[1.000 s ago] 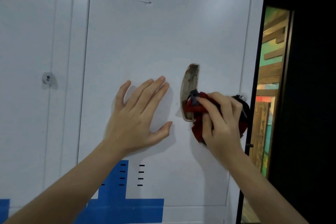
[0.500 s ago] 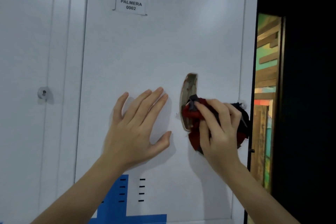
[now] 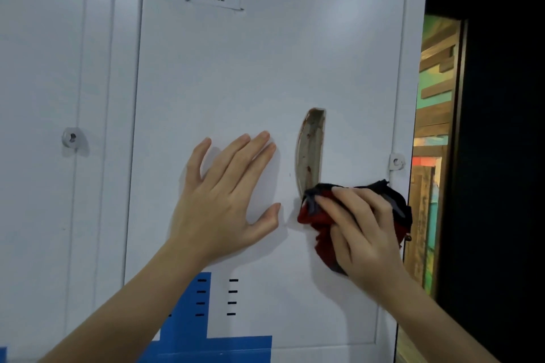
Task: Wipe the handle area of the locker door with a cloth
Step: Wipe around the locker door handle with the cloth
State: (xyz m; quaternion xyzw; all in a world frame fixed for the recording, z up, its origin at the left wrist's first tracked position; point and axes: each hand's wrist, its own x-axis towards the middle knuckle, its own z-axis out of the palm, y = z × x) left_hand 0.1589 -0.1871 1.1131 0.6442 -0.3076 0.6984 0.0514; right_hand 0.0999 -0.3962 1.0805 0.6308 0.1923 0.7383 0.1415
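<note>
A white locker door (image 3: 265, 74) fills the view, labelled PALMERA 0002. Its recessed, crescent-shaped handle (image 3: 310, 150) is stained brown inside. My right hand (image 3: 362, 233) presses a red and dark cloth (image 3: 317, 216) against the door at the lower end of the handle, fingers curled over the bunched fabric. The cloth covers the handle's bottom tip. My left hand (image 3: 227, 200) lies flat on the door just left of the handle, fingers spread and straight.
A padlock lug (image 3: 396, 161) sticks out at the door's right edge, just above the cloth. The neighbouring locker at the left has its own lug (image 3: 70, 137). Blue paint and vent slots (image 3: 218, 298) sit below my hands. A dark gap with coloured planks (image 3: 433, 127) lies right.
My right hand and the cloth have slid down from the handle's middle to its lower end, uncovering most of the recess and the padlock lug. My left hand stays flat on the door.
</note>
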